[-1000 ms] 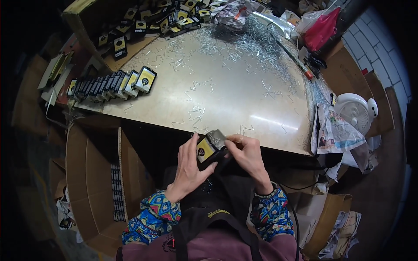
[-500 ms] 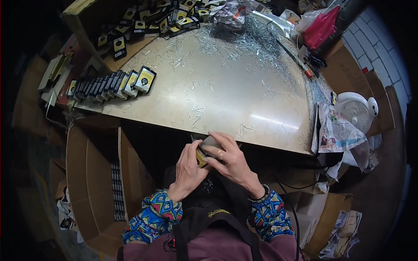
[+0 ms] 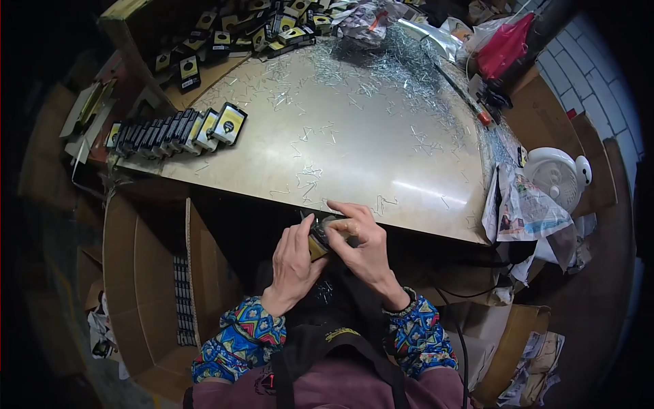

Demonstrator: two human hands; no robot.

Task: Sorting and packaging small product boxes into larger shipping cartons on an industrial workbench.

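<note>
Pale tabletop (image 3: pixel 388 160); yellow-black box (image 3: pixel 315 249) between the fingers (image 3: pixel 302 236)

Right hand (image 3: pixel 362 237) shifted left, now partly covering black-yellow box (image 3: pixel 315 249).

My hands (image 3: pixel 293 264): two
My patterned sleeves (image 3: pixel 246 334): two
Box I hold (image 3: pixel 315 251): one
White fan (image 3: pixel 553 178): one
Pink bag (image 3: pixel 504 49): one
Wire pieces (image 3: pixel 409 75): more than I can count

Light from above brightens the tabletop (image 3: pixel 381 153), leaving a white glare streak toward its front right edge and glints on the heaped metal wires (image 3: pixel 412 71). Deep shadow lies underneath; the held black-and-yellow box (image 3: pixel 315 249) looks dim. The fisheye rim bends the brick wall (image 3: pixel 587 76) and darkens into black.
</note>
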